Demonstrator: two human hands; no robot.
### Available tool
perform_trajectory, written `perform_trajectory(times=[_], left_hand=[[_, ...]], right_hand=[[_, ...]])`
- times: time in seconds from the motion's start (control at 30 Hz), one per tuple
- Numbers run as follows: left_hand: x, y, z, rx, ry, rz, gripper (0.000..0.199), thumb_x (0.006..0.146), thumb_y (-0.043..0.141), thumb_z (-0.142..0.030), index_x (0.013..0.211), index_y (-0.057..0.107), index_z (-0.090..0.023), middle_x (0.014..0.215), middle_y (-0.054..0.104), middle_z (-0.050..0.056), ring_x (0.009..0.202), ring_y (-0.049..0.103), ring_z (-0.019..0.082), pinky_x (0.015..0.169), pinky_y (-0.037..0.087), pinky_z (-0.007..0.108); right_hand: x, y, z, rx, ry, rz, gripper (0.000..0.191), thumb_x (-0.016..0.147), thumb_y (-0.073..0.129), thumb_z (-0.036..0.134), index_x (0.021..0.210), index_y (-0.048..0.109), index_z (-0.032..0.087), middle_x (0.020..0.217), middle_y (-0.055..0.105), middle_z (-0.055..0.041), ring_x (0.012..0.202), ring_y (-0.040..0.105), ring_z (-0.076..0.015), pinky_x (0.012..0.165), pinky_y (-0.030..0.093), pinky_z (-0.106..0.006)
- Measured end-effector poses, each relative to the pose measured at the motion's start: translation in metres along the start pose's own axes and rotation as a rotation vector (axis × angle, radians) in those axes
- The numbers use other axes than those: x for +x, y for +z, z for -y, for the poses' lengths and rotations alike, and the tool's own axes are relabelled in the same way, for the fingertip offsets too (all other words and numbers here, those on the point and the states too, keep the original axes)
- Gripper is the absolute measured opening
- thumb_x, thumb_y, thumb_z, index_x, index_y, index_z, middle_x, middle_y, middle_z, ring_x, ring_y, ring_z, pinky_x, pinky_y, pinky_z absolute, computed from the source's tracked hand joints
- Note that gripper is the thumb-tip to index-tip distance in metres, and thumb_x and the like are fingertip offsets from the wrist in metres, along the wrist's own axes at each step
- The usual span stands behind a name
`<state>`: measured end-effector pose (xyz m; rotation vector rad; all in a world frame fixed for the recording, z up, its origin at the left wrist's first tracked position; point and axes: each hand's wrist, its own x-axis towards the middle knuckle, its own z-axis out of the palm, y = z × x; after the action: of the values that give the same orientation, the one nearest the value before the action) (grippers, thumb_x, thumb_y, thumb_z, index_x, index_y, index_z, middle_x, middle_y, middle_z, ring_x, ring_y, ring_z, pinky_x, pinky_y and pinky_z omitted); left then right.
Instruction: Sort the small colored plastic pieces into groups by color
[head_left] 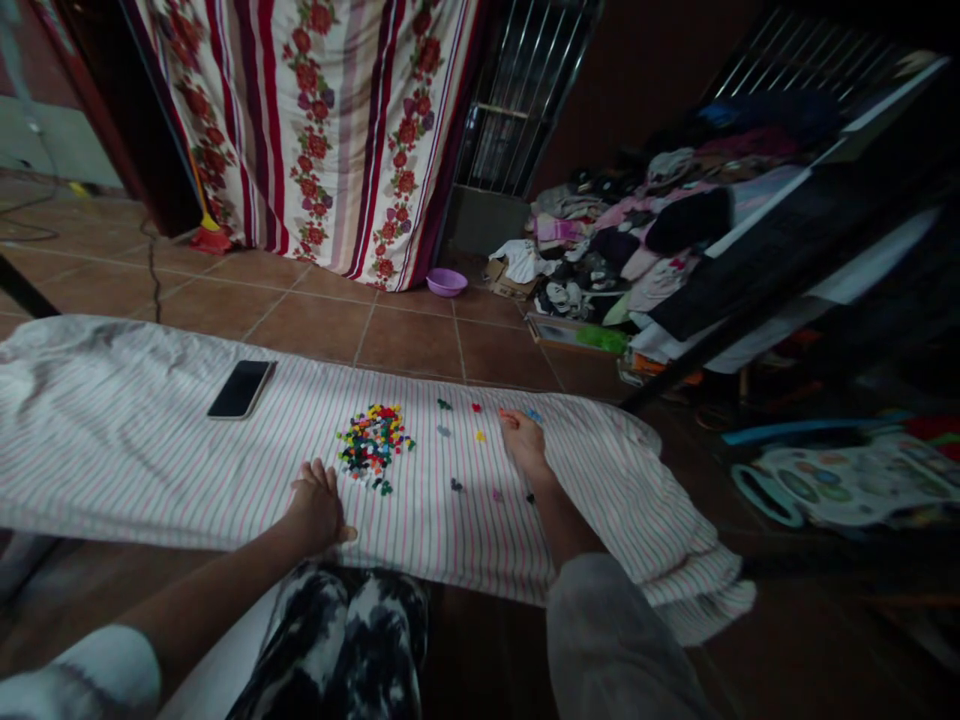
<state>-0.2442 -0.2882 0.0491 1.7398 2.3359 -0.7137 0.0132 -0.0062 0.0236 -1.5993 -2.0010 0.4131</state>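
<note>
A heap of small multicoloured beads (373, 440) lies on the striped cloth (300, 450). My left hand (319, 507) rests flat on the cloth just left of that heap, its fingers out and holding nothing. Farther right, my right hand (525, 440) is closed in a pinch at a small orange-red bead (504, 412), its fingertips low over the cloth. Around it lie small single-colour clusters: red (476, 408), yellow (481, 436), blue (534, 415), dark green (445, 404), grey (444, 431), dark grey (457, 485), pink (496, 495) and black (530, 497), partly beside my wrist.
A phone (241, 389) lies on the cloth to the left. Beyond the table are a floral curtain (352, 130), a purple basin (447, 283) and a clothes pile (600, 240). A colourful plastic toy (847, 475) is at the right.
</note>
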Motion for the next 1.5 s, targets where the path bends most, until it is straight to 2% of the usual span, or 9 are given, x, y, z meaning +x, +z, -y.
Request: perform_trajectory(times=[0.13,0.27,0.37,0.53,0.77,1.0,1.3,1.5], left_hand=[[0.0,0.0,0.001,-0.008,-0.01,0.021,0.098,0.076,0.049,-0.068,0.141,0.031,0.003,0.144,0.023,0.039,0.132,0.029,0.053,0.09,0.042,0.056],[0.0,0.001,0.0,-0.027,-0.027,0.031,0.1,0.076,0.049,-0.068,0.142,0.028,0.003,0.145,0.02,0.038,0.134,0.027,0.052,0.092,0.04,0.057],[0.0,0.002,0.0,-0.06,-0.033,0.034,0.101,0.076,0.051,-0.066,0.141,0.026,0.006,0.145,0.018,0.04,0.133,0.025,0.054,0.093,0.04,0.059],[0.0,0.002,0.001,-0.091,-0.031,0.022,0.1,0.076,0.052,-0.065,0.141,0.026,0.006,0.145,0.018,0.04,0.134,0.023,0.054,0.093,0.039,0.061],[0.002,0.004,0.001,-0.118,-0.047,0.005,0.1,0.073,0.055,-0.064,0.141,0.028,0.004,0.146,0.019,0.038,0.135,0.023,0.054,0.094,0.038,0.062],[0.001,0.004,0.001,-0.115,-0.032,0.002,0.1,0.075,0.053,-0.065,0.141,0.027,0.007,0.145,0.019,0.04,0.134,0.023,0.055,0.093,0.038,0.061],[0.0,0.004,0.0,-0.086,-0.033,0.007,0.098,0.076,0.051,-0.064,0.141,0.027,0.006,0.145,0.02,0.039,0.133,0.024,0.055,0.092,0.039,0.06],[-0.001,0.002,0.0,-0.109,-0.041,0.0,0.098,0.074,0.054,-0.063,0.141,0.028,0.005,0.145,0.02,0.039,0.134,0.023,0.054,0.093,0.039,0.06]], right_hand=[[-0.028,0.018,0.038,0.081,-0.08,0.088,0.026,0.08,0.05,0.021,0.095,0.072,0.022,0.088,0.072,-0.0032,0.081,0.065,-0.0167,0.075,0.048,-0.025],[-0.061,0.039,0.073,0.163,-0.264,0.203,0.025,0.082,0.049,0.02,0.093,0.072,0.023,0.089,0.072,-0.0012,0.081,0.064,-0.0148,0.076,0.048,-0.024],[-0.083,0.053,0.093,0.153,-0.366,0.274,0.025,0.083,0.049,0.016,0.092,0.071,0.023,0.091,0.07,-0.0012,0.083,0.062,-0.0138,0.078,0.046,-0.024],[-0.103,0.065,0.114,0.116,-0.408,0.359,0.025,0.086,0.049,0.015,0.096,0.071,0.023,0.094,0.067,-0.0029,0.086,0.06,-0.0136,0.082,0.045,-0.024],[-0.11,0.074,0.127,0.05,-0.391,0.38,0.027,0.088,0.048,0.017,0.102,0.07,0.023,0.097,0.065,-0.0041,0.087,0.059,-0.0138,0.083,0.043,-0.023],[-0.118,0.08,0.132,-0.064,-0.334,0.4,0.032,0.088,0.046,0.016,0.113,0.065,0.022,0.107,0.063,-0.007,0.094,0.059,-0.0166,0.084,0.043,-0.026],[-0.124,0.081,0.136,-0.125,-0.34,0.368,0.021,0.09,0.047,0.019,0.103,0.063,0.024,0.103,0.061,-0.0044,0.091,0.058,-0.0153,0.079,0.042,-0.025],[-0.126,0.078,0.135,-0.108,-0.416,0.348,0.017,0.091,0.046,0.02,0.099,0.061,0.023,0.102,0.062,-0.0044,0.095,0.057,-0.0149,0.081,0.042,-0.024]])
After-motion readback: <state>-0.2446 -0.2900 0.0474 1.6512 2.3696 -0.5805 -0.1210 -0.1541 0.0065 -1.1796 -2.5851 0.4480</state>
